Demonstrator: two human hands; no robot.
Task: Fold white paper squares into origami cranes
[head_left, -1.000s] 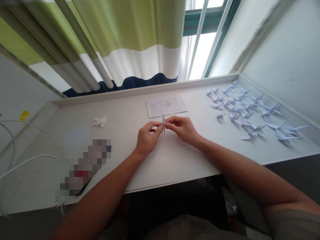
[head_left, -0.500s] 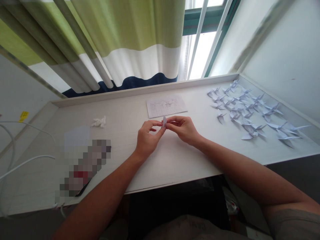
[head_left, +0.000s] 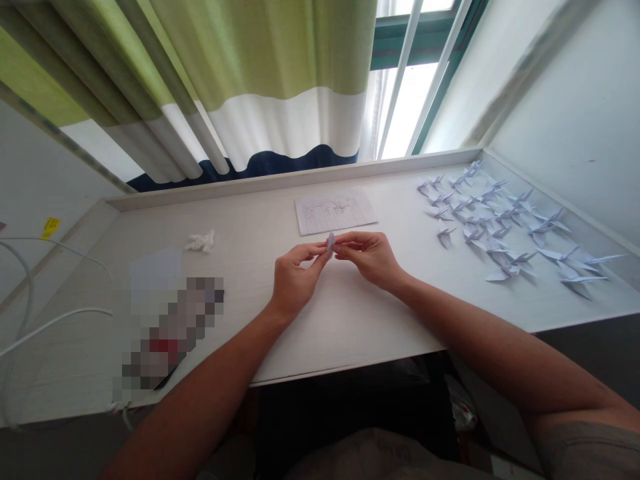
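A small folded piece of pale lilac paper (head_left: 331, 241) is pinched between both hands above the middle of the white desk (head_left: 350, 313). My left hand (head_left: 295, 277) grips it from the left with thumb and forefinger closed. From the right, my right hand (head_left: 369, 257) pinches it with closed fingertips. Only the paper's top corner shows above the fingers. Several finished lilac paper cranes (head_left: 495, 223) lie in rows at the desk's right end.
A printed sheet (head_left: 334, 211) lies flat just behind the hands. A crumpled white scrap (head_left: 201, 242) and a pale paper square (head_left: 156, 265) are at the left, beside a blurred-out object (head_left: 167, 333). White cables (head_left: 30, 320) loop at the far left. Curtain and window stand behind.
The folded paper has sunk lower between the fingertips, so less of it shows. Both hands have stayed in place with small finger movements. The view has shifted slightly.
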